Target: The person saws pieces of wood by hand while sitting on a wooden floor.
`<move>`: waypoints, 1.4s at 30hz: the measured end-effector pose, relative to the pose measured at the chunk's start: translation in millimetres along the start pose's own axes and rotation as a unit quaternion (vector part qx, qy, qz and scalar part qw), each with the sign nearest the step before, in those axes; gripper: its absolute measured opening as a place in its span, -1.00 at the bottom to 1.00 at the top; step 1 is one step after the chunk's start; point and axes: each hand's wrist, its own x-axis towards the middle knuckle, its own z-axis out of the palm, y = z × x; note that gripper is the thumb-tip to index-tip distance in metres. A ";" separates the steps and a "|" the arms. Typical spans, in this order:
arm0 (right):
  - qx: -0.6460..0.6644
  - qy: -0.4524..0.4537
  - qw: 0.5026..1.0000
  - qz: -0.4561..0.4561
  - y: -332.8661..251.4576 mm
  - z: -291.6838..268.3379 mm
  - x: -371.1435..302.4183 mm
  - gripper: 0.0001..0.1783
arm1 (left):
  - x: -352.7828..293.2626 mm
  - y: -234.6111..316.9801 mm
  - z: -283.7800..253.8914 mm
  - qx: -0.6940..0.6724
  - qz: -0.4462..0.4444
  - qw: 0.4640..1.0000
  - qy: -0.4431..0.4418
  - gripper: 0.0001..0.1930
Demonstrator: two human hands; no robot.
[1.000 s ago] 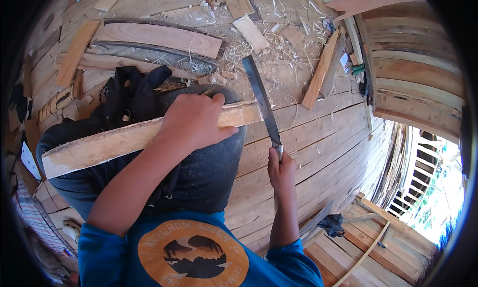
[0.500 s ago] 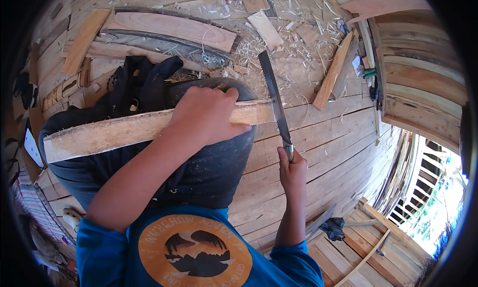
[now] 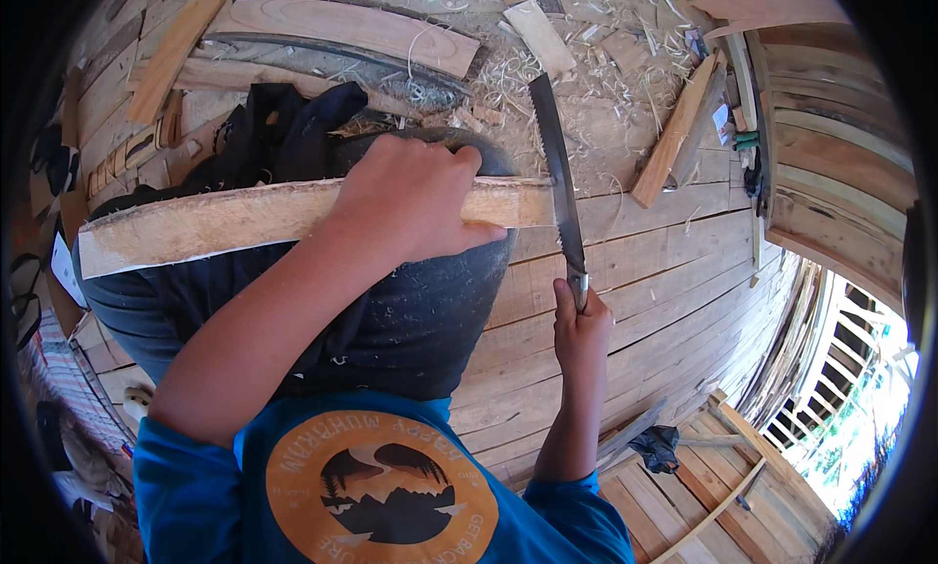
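Across my dark-trousered thighs [image 3: 415,315] lies a pale wooden bar [image 3: 210,226], its right end jutting past my leg, and my left hand [image 3: 415,197] grips it from above near that end, fingers over the far edge and thumb at the near one. It looks stiff and solid, of moderate weight and hardly fragile; the rough upper edge should give good purchase but might splinter, so I judge it best held here, close to the overhang. My right hand [image 3: 583,325] has its fingers closed round the handle of a saw [image 3: 561,178], whose thin blade crosses the bar's end; I cannot tell whether the teeth bite. Beyond, the plank floor [image 3: 635,256] is strewn with curled shavings [image 3: 508,97], and a long board [image 3: 347,31] lies there. Off to the right stands wooden planking [image 3: 835,149], with daylight beyond a slatted opening [image 3: 823,376].
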 end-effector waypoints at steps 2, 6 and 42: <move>0.001 -0.010 1.000 0.028 7.3 1.0 -4.7 -0.66 | -0.7 1.7 1.1 0.003 -0.009 1.000 -0.009 -0.41; 0.002 -0.003 1.000 0.012 -5.9 4.6 -1.5 -0.67 | 1.0 1.7 0.0 0.015 0.001 1.000 -0.021 -0.42; -0.042 -0.015 0.999 -0.021 -6.6 -11.0 6.9 -0.65 | 11.0 3.1 8.9 0.065 -0.005 0.997 0.027 -0.35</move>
